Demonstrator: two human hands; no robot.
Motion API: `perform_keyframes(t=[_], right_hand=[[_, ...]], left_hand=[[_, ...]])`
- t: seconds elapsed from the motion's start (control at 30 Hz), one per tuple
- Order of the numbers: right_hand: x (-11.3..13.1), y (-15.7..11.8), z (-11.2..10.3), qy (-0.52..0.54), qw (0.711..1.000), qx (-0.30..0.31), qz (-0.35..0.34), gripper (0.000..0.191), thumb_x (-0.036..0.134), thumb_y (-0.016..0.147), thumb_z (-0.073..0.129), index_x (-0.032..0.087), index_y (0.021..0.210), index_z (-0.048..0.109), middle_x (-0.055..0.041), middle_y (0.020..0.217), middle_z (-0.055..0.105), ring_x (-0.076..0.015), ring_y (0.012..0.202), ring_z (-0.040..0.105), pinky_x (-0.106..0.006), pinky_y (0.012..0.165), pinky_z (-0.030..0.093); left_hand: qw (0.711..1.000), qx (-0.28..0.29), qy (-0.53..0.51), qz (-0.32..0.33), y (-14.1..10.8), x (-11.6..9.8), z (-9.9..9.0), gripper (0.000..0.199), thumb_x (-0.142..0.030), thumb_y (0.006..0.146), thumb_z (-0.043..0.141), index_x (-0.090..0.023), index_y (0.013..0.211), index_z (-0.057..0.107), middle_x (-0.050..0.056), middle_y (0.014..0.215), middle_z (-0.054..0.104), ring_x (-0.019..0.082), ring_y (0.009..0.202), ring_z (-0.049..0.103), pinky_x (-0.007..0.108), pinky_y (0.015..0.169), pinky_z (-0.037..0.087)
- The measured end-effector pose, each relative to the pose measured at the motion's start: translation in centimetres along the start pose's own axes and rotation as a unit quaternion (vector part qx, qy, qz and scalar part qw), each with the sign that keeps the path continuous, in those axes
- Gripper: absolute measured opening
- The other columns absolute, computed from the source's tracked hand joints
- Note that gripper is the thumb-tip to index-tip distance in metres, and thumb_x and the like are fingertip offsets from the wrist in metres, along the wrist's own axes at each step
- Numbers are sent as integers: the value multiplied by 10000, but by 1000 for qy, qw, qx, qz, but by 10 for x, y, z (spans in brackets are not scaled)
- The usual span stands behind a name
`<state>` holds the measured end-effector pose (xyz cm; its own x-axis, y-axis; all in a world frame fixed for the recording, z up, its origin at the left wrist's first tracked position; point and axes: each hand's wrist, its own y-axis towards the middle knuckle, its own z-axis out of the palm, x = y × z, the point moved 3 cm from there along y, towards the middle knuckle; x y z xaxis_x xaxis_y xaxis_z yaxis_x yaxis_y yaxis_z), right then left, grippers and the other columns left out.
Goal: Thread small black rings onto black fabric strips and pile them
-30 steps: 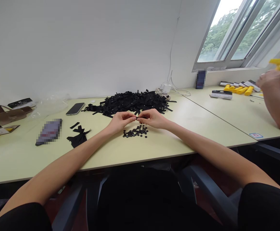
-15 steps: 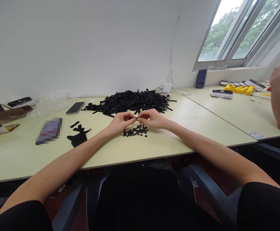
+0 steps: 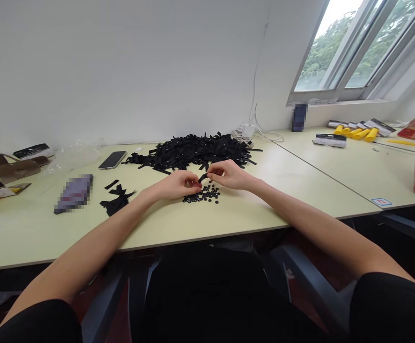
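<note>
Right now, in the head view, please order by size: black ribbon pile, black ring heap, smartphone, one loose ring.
Largest: the black ribbon pile. Next, the black ring heap and the smartphone look alike, and the heap sits nearer the camera, so I cannot rank them. Smallest: one loose black ring.

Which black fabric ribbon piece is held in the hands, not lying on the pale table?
The short curved strip between the left hand and right hand; the others lie in the large heap or small group at left.
</note>
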<state>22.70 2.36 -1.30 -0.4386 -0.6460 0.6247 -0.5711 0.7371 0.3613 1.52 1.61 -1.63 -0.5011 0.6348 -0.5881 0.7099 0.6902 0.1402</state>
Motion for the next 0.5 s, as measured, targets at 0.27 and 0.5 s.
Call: perform_keyframes(t=[0.27, 0.5], right_hand=[[-2, 0, 0, 4, 1000, -12, 7, 231, 347, 922, 595, 165, 800, 668, -2, 672, 567, -122, 630, 436, -295, 608, 320], [-2, 0, -1, -15, 1000, -14, 7, 243, 356, 920, 591, 158, 813, 683, -15, 688, 599, -128, 649, 461, -297, 624, 329]], left_hand=[[1000, 1, 19, -11, 0, 0, -3, 213, -369, 887, 642, -213, 926, 781, 54, 942, 775, 202, 834, 701, 295, 736, 534], [999, 8, 31, 24, -1, -6, -4, 173, -342, 870, 659, -244, 936, 785, 60, 958, 776, 232, 909, 707, 315, 757, 527]])
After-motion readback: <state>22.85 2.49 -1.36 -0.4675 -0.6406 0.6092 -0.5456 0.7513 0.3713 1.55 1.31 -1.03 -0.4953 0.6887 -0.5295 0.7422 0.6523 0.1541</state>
